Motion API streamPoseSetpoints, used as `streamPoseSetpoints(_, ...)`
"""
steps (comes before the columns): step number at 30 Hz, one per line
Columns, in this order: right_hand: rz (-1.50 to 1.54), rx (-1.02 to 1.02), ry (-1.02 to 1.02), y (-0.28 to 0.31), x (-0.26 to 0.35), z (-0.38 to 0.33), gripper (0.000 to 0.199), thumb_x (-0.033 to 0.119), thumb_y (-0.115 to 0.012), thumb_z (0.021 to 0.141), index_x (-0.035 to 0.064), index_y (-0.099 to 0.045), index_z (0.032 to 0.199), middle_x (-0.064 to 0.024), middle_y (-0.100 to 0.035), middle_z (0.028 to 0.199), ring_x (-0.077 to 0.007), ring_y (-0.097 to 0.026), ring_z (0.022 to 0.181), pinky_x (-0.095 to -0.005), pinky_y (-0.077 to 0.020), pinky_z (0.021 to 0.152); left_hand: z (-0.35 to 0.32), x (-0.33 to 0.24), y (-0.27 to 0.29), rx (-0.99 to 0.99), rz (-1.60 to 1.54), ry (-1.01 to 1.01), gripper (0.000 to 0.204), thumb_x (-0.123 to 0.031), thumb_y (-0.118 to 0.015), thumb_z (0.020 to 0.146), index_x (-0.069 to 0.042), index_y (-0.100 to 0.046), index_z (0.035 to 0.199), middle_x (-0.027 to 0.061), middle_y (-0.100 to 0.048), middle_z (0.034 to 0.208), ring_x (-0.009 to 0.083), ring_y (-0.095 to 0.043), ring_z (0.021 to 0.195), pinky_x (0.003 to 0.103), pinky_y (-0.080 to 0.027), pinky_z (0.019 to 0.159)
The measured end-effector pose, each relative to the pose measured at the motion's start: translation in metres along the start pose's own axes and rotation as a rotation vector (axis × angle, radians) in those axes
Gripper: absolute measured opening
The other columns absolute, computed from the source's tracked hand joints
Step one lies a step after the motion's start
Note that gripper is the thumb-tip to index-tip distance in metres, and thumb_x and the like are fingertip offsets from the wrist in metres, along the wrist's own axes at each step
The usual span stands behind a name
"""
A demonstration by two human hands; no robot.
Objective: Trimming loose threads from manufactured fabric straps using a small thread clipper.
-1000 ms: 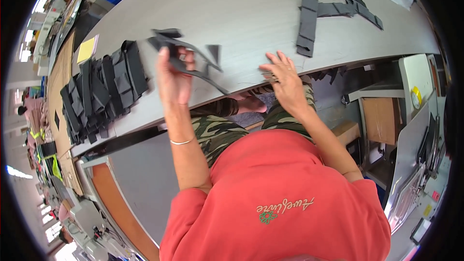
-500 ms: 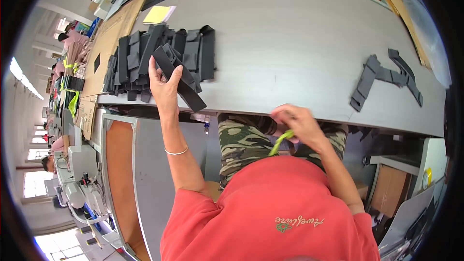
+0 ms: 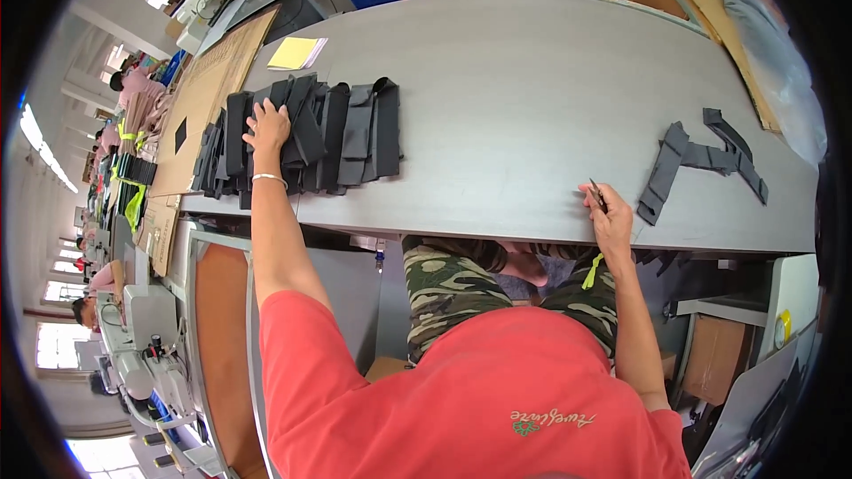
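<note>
black webbing-like fabric pieces (image 3: pixel 302 137), stacked in overlapping rows on the grey table (image 3: pixel 515 80), at about 10 o'clock from the person's chest. left hand (image 3: pixel 266 127) lies flat on top of the stack, fingers spread and pressing down, not closed around any one piece. a thin bracelet sits on that wrist.

right hand (image 3: pixel 611 217) rests at the table's near edge, about 2 o'clock, fingers pinched together on a small dark tool (image 3: pixel 598 196), likely snips; a yellow-green cord (image 3: pixel 591 272) hangs below the wrist.

a second, smaller cluster of black strap pieces (image 3: pixel 701 164) lies just past the right hand, toward 2 o'clock, loosely crossed.

handling judgement: pieces look light, soft, floppy, matte woven; they should fold and slide over each other. best taken by pinching one edge or a folded end, the flat palm steadying the stack.

yellow notepad (image 3: pixel 295 52) at 11 o'clock, beyond the stack; brown cardboard sheet (image 3: pixel 209 98) beside it.
</note>
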State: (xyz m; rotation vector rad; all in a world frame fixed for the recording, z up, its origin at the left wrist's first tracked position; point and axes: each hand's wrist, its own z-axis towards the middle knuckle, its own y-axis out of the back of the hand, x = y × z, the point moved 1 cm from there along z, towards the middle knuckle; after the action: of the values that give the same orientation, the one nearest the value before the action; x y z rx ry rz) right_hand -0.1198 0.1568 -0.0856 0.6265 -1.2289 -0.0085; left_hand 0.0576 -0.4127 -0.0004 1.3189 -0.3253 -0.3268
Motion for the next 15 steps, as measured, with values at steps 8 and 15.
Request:
streamPoseSetpoints(8, 0.264, 0.083, -0.211, 0.021, 0.008, -0.004, 0.016, 0.013, -0.057, 0.093, 0.002, -0.066, 0.1, -0.0035, -0.061, 0.078, -0.0103, -0.053, 0.067, -0.025, -0.0424, 0.06, -0.053, -0.045, 0.024, -0.278, -0.007, -0.244, 0.059, -0.031, -0.064, 0.083, -0.012, -0.044, 0.136, 0.0145, -0.032, 0.147, 0.0445, -0.032, 0.131, 0.068, -0.026, 0.098)
streamPoseSetpoints(15, -0.494, -0.43, 0.033, 0.066, -0.008, -0.006, 0.028, 0.017, -0.067, 0.086, 0.0136, -0.063, 0.114, -0.0105, -0.056, 0.113, -0.0262, -0.06, 0.09, -0.035, -0.0481, 0.076, -0.177, -0.144, 0.017, -0.195, -0.334, -0.928, 0.035, -0.017, -0.066, 0.078, -0.013, -0.064, 0.113, 0.0131, -0.051, 0.13, 0.0276, -0.047, 0.121, 0.05, -0.034, 0.095)
